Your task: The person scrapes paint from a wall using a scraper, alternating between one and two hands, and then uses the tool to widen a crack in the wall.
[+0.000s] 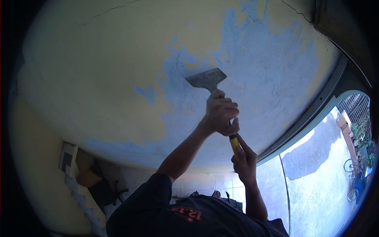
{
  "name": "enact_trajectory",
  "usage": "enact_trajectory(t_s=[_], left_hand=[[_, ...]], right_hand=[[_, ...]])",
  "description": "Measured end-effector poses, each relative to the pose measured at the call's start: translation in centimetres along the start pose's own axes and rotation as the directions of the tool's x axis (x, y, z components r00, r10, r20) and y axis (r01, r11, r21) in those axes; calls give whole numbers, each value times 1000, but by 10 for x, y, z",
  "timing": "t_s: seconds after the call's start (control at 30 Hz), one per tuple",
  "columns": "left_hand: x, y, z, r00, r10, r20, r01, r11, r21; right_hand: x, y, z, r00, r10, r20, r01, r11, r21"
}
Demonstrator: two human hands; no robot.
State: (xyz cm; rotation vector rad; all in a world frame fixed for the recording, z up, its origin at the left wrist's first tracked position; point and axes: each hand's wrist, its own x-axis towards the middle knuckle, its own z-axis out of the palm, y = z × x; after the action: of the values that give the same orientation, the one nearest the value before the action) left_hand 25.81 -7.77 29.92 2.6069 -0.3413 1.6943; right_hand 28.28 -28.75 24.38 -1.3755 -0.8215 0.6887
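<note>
A wide-bladed scraper [208, 78] is held in both hands against the wall [114, 63]. My left hand [222, 112] is closed around its shaft just below the metal blade. Lower down, my right hand [246, 162] grips the yellow handle [235, 144]. The blade overlaps the edge between pale yellow paint and a bare bluish patch [268, 67]. Ragged yellow remnants and scratch marks show around this patch, which spreads right of the blade and in a strip along the wall's lower part.
A dark door frame [304, 118] borders the wall at right. Beyond it lie concrete ground [316, 189], a bicycle [350, 166] and plants. At lower left are a stepped edge [79, 193] and a dark chair-like object [103, 189]. Tiled floor [221, 181] shows below.
</note>
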Motion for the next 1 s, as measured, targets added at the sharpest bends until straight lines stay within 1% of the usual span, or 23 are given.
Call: enact_trajectory(t_s=[0.1,0.17,0.27,0.3,0.37,0.4,0.47,0.5,0.57,0.6,0.67,0.7,0.77,0.87,1.0], left_hand=[[-3,4,-2,999,-4,36,5,1000,-9],[-3,5,1,999,14,39,-14,1000,-14],[-18,19,13,994,2,109,5,998,-69],[-21,22,18,994,-5,106,12,998,-60],[-31,25,26,995,-29,96,37,996,-78],[-34,25,28,992,-39,121,48,996,-73],[-37,25,32,994,-53,93,59,996,-62],[-36,25,31,996,-48,75,53,996,-68],[-34,24,29,997,-54,55,57,997,-51],[-33,24,27,997,-62,40,63,997,-37],[-31,22,29,996,-85,25,86,996,-28],[-31,20,29,994,-106,10,107,994,-18],[-31,18,32,996,-91,-13,91,996,3],[-25,13,29,996,-73,-51,75,997,26],[-13,14,23,995,-73,-64,73,997,-2]], right_hand=[[-3,1,4,1000,18,1,-18,998,62],[-9,10,-3,1000,-25,14,23,995,92],[-21,29,-6,1000,-15,-21,17,994,110],[-23,34,-7,1000,-14,-10,15,994,107],[-25,43,-9,998,25,-66,-19,996,87],[-24,45,-9,999,25,-45,-22,997,77],[-22,46,-10,996,33,-86,-30,999,43],[-22,47,-12,996,29,-81,-26,999,37],[-20,48,-17,996,-52,-70,50,999,-18],[-18,46,-18,996,-53,-72,51,998,-19],[-13,44,-26,994,-94,-63,86,990,-116],[-10,43,-27,994,-93,-64,85,990,-117],[-1,44,-30,992,-94,-80,75,975,-207],[7,44,-33,990,-126,-61,114,978,-176],[-1,24,-26,992,-89,-88,76,987,-144]])
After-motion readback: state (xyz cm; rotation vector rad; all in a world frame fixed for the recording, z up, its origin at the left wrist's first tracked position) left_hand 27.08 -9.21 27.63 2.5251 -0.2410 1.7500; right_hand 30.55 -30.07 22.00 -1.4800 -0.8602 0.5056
